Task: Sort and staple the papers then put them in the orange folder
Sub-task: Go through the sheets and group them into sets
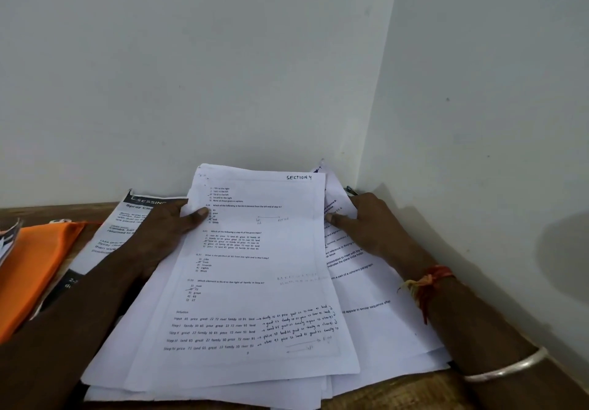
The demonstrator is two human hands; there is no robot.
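A loose stack of white printed papers (pixel 255 282) lies on the wooden table in front of me, its top sheet marked "SECTION 4" and tilted up toward the wall. My left hand (pixel 165 228) grips the left edge of the upper sheets, thumb on top. My right hand (pixel 366 221) holds the right edge of the stack, fingers over the sheets underneath. The orange folder (pixel 32 269) lies flat at the far left of the table. No stapler can be seen.
A printed leaflet with a dark header (pixel 127 221) lies between the folder and the papers. A dark pen-like object (pixel 350 190) peeks out behind my right hand. White walls meet in a corner right behind the stack. The wooden table (pixel 401 390) shows at the lower right.
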